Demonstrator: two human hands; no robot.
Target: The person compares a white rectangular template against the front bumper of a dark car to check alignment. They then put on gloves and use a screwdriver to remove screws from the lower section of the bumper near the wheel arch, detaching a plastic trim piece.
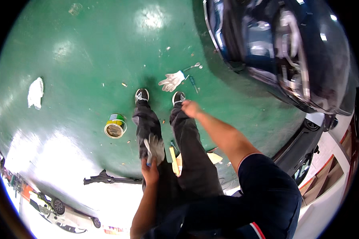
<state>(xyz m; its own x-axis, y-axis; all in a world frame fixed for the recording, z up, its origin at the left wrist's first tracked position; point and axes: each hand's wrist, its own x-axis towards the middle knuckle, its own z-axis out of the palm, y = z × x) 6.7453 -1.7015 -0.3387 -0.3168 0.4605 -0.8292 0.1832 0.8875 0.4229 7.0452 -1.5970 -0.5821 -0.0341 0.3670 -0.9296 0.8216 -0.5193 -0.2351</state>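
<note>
Left hand [150, 173]: gripping a white work glove [157, 149] near its blue cuff [148, 163], below centre of the frame.
Right hand [191, 108]: blurred, near centre; cannot tell if closed.
Cuff: best held firmly, leaving the glove's fingers loose.
Yellow-green pail [116, 118]: left of centre; brownish inside, contents unclear.

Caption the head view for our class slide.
Left hand holding a work glove; second glove beside hand tools on the green floor.

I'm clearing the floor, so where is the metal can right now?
In the head view, the metal can is on the green floor, just left of the person's left lower leg.
</note>
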